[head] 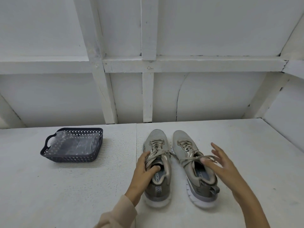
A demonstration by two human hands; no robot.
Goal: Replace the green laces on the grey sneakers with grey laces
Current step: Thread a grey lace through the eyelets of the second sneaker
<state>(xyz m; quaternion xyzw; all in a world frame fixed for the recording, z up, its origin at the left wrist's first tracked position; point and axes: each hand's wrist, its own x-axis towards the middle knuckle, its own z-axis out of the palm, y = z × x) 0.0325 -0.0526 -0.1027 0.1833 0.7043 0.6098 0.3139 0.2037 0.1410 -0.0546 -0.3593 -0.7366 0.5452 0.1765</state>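
Desk [82,195], white and rough-surfaced, carries a pair of grey sneakers right of the middle, side by side, toes pointing far and heels near. The left sneaker [160,176] and the right sneaker [199,176] both stand upright on their white soles, close together but apart. Each is threaded with drab greenish laces [158,153] whose loose ends spill across the gap between them. The left hand [144,168], coming out of a beige sleeve, grips the left rim of the left sneaker's opening, one digit hooked inside. The right hand [225,167] hangs over the right sneaker with fingers spread wide, blurred, holding nothing; whether it touches the laces there is unclear. Well to the left sits a dark blue basket [70,159] with a clear plastic bag [74,142] inside, contents unclear
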